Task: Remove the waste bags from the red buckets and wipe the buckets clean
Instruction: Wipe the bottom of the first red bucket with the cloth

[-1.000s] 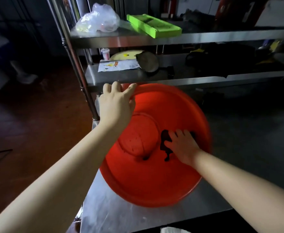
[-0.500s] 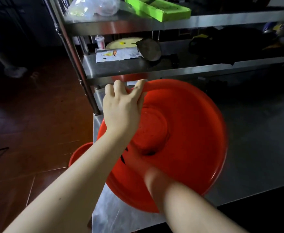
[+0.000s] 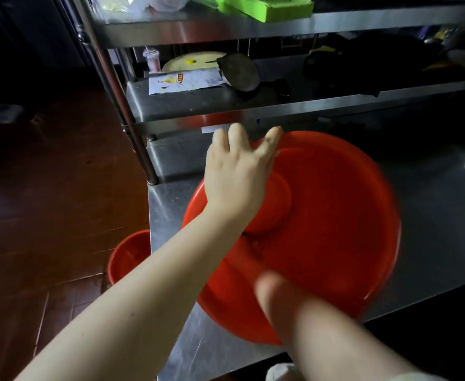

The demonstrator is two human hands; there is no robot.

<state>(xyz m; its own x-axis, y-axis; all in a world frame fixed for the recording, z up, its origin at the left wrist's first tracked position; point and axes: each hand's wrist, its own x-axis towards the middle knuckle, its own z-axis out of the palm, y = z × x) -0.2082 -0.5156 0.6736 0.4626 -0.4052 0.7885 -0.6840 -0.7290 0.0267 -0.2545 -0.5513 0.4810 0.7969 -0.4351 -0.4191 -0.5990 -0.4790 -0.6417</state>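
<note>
A: Our right hand (image 3: 274,294) has swept from mid-bowl to the near wall of the red bucket (image 3: 336,215) on the worktop (image 3: 432,229); blurred, its grip unreadable.

B: Left hand (image 3: 237,174) still clamps the far rim. We judge wiping continues.

steel table (image 3: 432,215), steel shelves (image 3: 253,111), green tray (image 3: 267,6), plastic bag (image 3: 143,1), printed packet (image 3: 184,81)

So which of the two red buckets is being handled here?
The large red bucket on the steel table: the left hand grips its far rim. The other red bucket sits untouched on the floor.
</note>
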